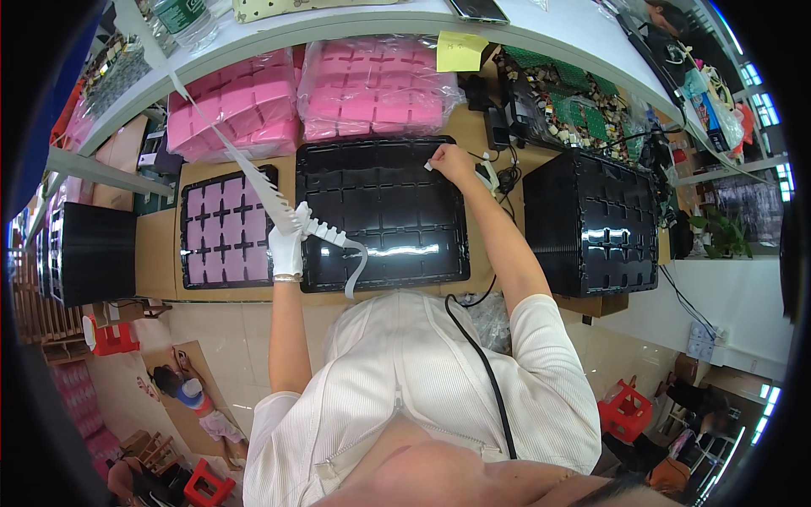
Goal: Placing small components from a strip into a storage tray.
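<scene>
My left hand (285, 252), in a white glove, is closed around a long white paper strip (272, 201) with a toothed edge. One end of the strip runs up to the far left; the other curls down over the black tray (380, 182) in front of me. Bare, my right hand (454, 163) reaches to the tray's far right corner. Its fingertips pinch a small white sticker-like piece (428, 166) at the tray's surface. Beside my left hand lies a smaller black tray (184, 241) with pink compartments.
Stacked black trays (591, 224) stand at the right, and another stack (95, 253) at the far left. Behind are plastic-wrapped pink trays (372, 89) and a box of green circuit boards (583, 118). A white shelf (338, 32) crosses above. Black cables (509, 179) lie beside the middle tray.
</scene>
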{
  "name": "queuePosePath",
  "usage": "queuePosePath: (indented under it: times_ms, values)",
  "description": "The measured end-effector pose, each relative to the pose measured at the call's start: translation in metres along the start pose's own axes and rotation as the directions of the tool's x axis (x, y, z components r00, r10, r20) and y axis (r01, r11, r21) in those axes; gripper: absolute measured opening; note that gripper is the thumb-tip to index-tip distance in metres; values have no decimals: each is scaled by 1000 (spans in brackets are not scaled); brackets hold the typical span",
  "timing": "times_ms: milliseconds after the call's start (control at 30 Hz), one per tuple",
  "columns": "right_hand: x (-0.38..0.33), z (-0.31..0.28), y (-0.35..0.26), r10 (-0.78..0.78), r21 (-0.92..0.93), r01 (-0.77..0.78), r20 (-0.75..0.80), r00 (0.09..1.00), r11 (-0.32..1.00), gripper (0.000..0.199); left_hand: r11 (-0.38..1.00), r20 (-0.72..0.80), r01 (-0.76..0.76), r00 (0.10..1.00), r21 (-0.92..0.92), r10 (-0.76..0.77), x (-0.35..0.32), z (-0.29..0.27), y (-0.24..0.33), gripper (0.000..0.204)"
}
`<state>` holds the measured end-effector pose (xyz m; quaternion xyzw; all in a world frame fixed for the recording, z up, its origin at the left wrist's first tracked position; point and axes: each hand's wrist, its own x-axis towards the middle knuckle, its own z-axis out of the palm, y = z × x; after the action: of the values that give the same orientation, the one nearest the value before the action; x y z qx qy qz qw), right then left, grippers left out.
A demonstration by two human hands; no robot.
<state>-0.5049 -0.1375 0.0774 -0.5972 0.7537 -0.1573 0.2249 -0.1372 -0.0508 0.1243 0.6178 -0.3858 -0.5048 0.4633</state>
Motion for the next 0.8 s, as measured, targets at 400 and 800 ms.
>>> queuePosePath:
  times_ms: [400,800]
  values:
    - [-30,-4,13,-221,737,153,-4,975,659,7,998,-38,6,999,-61,-8,-1,-12,-10,27]
    - [-158,59,-125,-287,862,-386,480,829,328,18,989,36,38,999,-145,-33,-2,-35,-29,22]
